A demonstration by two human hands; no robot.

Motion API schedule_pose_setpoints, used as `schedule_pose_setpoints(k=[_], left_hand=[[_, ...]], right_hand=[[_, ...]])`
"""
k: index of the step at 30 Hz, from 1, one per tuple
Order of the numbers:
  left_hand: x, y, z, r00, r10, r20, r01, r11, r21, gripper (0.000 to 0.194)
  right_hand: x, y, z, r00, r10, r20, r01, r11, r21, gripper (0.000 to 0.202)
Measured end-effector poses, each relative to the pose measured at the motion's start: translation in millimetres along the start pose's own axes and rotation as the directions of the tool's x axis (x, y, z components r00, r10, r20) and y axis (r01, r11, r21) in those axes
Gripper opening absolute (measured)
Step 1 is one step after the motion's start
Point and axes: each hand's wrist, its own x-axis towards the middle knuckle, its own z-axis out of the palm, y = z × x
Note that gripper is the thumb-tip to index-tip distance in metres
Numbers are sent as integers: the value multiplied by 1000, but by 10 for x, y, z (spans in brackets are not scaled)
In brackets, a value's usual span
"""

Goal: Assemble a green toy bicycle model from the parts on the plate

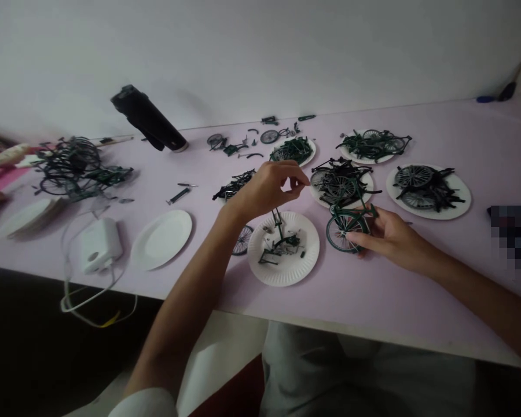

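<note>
My right hand (384, 234) grips a small green model bicycle part, a spoked wheel with its mudguard and frame piece (341, 231), above the table. Thumb and fingers close on the wheel's right side. To its left, my left hand (275, 185) is raised with thumb and fingertips pinched together. Whatever sits in that pinch, if anything, is too small to make out. Beneath it lies a paper plate (282, 278) with small dark parts (282, 246) scattered on it. A loose spoked wheel (243, 240) shows partly at that plate's left edge.
Behind my hands, plates carry heaps of green parts (292, 150), bicycle frames (369, 143), black parts (342, 176) and wheels (412, 176). Leftward are a bare plate (162, 240), a white adapter with cables (99, 243), stacked plates (35, 217), piled model bicycles (76, 168) and a black cylinder (150, 119).
</note>
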Motion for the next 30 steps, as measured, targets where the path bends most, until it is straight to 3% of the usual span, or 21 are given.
schedule_pose_setpoints(k=[5,11,20,30], left_hand=[[-68,131,203,983,180,-23,-181,982,-55,11],[-133,355,395,944,326,-45,-325,945,36,17],[-151,493,487,920,367,-137,-373,927,-22,12],[-144,522,559,942,322,-94,-322,947,25,15]], right_hand=[[0,-33,-19,1000,29,-12,-29,999,-22,36],[6,10,-40,998,62,-30,-62,998,-9,39],[11,5,-38,1000,-4,-21,5,999,39,41],[-6,9,-35,1000,-15,24,12,992,126,44]])
